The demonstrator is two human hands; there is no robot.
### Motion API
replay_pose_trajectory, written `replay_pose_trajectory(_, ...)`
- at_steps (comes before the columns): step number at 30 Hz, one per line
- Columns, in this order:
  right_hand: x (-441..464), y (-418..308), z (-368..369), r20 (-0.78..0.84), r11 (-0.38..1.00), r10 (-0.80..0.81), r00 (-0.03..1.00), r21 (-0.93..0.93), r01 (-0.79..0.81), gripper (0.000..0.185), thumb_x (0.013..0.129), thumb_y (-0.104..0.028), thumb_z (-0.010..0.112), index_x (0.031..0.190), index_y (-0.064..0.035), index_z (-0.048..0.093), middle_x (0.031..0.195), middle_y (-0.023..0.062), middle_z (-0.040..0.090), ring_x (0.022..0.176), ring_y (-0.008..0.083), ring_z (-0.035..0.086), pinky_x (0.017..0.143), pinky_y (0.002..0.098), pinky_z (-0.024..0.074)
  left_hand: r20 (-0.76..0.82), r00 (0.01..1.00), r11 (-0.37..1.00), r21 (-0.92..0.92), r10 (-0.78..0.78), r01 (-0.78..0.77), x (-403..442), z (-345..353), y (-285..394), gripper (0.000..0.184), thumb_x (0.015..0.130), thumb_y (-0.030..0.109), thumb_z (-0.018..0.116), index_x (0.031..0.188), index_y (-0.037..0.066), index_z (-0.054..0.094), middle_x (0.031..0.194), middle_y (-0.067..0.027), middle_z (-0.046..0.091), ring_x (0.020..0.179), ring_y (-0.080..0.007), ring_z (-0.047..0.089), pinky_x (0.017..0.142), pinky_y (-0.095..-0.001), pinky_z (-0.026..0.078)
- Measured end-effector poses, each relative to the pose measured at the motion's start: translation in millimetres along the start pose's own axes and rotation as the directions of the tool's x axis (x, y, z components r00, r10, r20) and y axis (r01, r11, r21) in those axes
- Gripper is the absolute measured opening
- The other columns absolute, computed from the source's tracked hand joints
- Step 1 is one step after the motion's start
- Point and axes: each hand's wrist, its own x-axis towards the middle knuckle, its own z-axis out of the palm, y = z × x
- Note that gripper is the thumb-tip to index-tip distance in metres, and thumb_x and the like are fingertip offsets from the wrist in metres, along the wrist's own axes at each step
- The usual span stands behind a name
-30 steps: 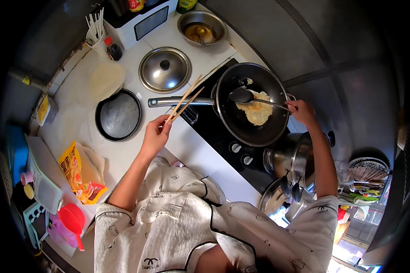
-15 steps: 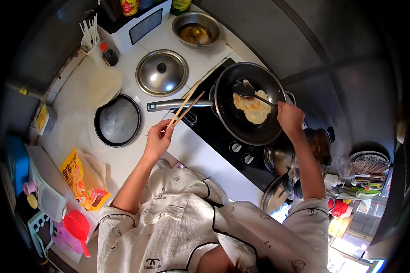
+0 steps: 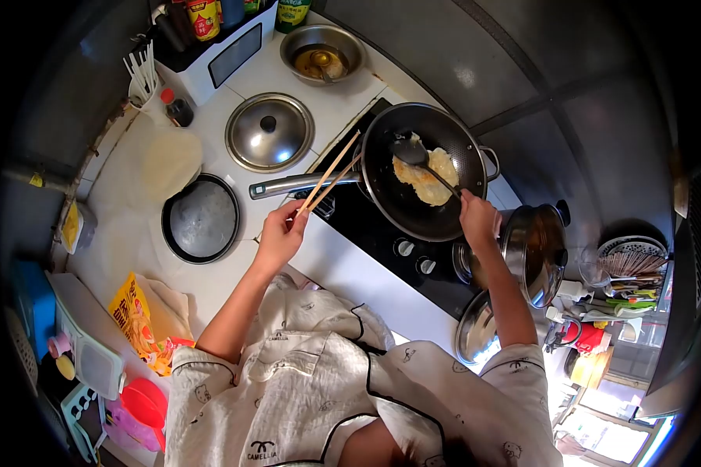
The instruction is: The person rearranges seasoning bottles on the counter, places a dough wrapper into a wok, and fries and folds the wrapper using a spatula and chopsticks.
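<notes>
A pair of wooden chopsticks [image 3: 331, 173] is held in my left hand [image 3: 283, 231], its tips apart near the left rim of a dark wok [image 3: 417, 222]. My right hand [image 3: 477, 218] grips the handle of a black spatula [image 3: 410, 152] that reaches into the wok from the right. Under the spatula's head lies a pale flatbread with browned spots [image 3: 430, 184], partly covered by it. The wok sits on a black cooktop [image 3: 374, 229], and its long metal handle [image 3: 284, 185] points left beyond the chopsticks.
Left of the stove are a metal lid [image 3: 269, 132], a round dark pan [image 3: 201, 218] and a pale round sheet [image 3: 171, 162]. A metal bowl of oily liquid [image 3: 322, 54] stands at the back. A steel pot [image 3: 533, 249] is right of the wok, close to my right forearm.
The spatula's head has shifted slightly left and down over the flatbread, with my right hand moving left. My left hand and the chopsticks have moved slightly right. The camera view has shifted a little.
</notes>
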Motion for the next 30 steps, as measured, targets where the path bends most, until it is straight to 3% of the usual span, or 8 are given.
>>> replay_pose_trajectory(6,0,-9,-4,0.066,0.998,0.04,0.997,-0.053,-0.037,0.015,0.086,-0.02,0.045,0.084,-0.0084,0.055,0.067,0.0154,0.06,0.066,0.0338,0.06,0.056,0.044,0.0469,0.003,1.0,1.0,-0.029,-0.006,0.006,2,-3,3,0.022,0.086,0.007,0.051,0.105,-0.002,0.056,0.066,0.0018,0.048,0.052,-0.0027,0.038,0.044,-0.0193,0.031)
replay_pose_trajectory(9,9,-12,-4,-0.028,0.999,0.037,0.999,-0.024,-0.037,0.016,0.086,-0.021,0.045,0.084,-0.0086,0.055,0.068,0.0158,0.061,0.066,0.0339,0.06,0.057,0.0441,0.0471,0.002,1.0,0.999,-0.04,-0.014,0.014,2,-2,3,0.022,0.086,0.007,0.051,0.105,-0.003,0.056,0.067,0.0015,0.049,0.053,-0.0026,0.038,0.044,-0.0192,0.032)
replay_pose_trajectory(15,12,-6,-9,0.008,1.0,0.013,1.0,-0.002,-0.013,0.017,0.085,-0.021,0.047,0.082,-0.0087,0.059,0.069,0.0179,0.06,0.068,0.0359,0.06,0.06,0.0456,0.0473,0.03,0.999,1.0,0.024,-0.012,0.011,2,-2,5,0.023,0.086,0.008,0.05,0.106,-0.003,0.055,0.066,0.0012,0.049,0.052,-0.0028,0.038,0.044,-0.0192,0.031)
replay_pose_trajectory(19,23,11,-22,-0.114,0.971,0.137,0.984,0.214,-0.11,0.022,0.082,-0.027,0.051,0.089,-0.0107,0.063,0.075,0.0153,0.062,0.074,0.0346,0.06,0.065,0.045,0.0462,0.058,0.998,0.999,-0.023,-0.024,0.026,0,7,10,0.023,0.086,0.008,0.051,0.105,-0.002,0.056,0.063,0.0025,0.047,0.051,-0.0031,0.037,0.044,-0.0198,0.03)
replay_pose_trajectory(22,15,31,-33,-0.111,0.985,0.05,0.993,0.171,-0.03,0.023,0.081,-0.028,0.052,0.088,-0.009,0.062,0.08,0.0154,0.061,0.075,0.0347,0.059,0.065,0.0445,0.0458,0.054,0.997,0.998,0.031,-0.048,0.047,-1,3,16,0.022,0.086,0.009,0.051,0.105,-0.001,0.056,0.061,0.0034,0.046,0.051,-0.0032,0.036,0.044,-0.0202,0.029)
replay_pose_trajectory(25,-11,54,-33,0.015,0.998,0.014,1.0,-0.069,-0.013,0.023,0.081,-0.027,0.053,0.088,-0.0066,0.06,0.085,0.0152,0.058,0.074,0.0348,0.058,0.063,0.0435,0.0461,0.061,0.998,0.997,0.078,-0.029,0.024,-1,0,12,0.021,0.085,0.009,0.051,0.103,-0.001,0.057,0.06,0.0034,0.045,0.051,-0.0034,0.036,0.044,-0.0205,0.029)
replay_pose_trajectory(28,-36,51,-42,-0.131,0.971,-0.037,0.991,-0.238,0.005,0.021,0.081,-0.025,0.054,0.088,-0.0061,0.057,0.085,0.0137,0.054,0.074,0.0328,0.057,0.061,0.0412,0.0469,0.091,0.996,0.998,0.06,-0.002,-0.003,-3,5,14,0.016,0.085,0.008,0.05,0.098,0.0,0.055,0.059,0.0023,0.045,0.05,-0.0043,0.037,0.044,-0.0214,0.03)
replay_pose_trajectory(30,-42,54,-37,-0.085,0.964,0.022,0.996,-0.261,-0.043,0.018,0.081,-0.023,0.054,0.088,-0.0066,0.056,0.082,0.013,0.054,0.074,0.0305,0.058,0.06,0.0393,0.0474,0.132,0.991,0.998,0.063,0.019,-0.028,0,12,17,0.012,0.086,0.008,0.049,0.095,0.001,0.052,0.059,0.0009,0.046,0.05,-0.0055,0.038,0.045,-0.0223,0.032)
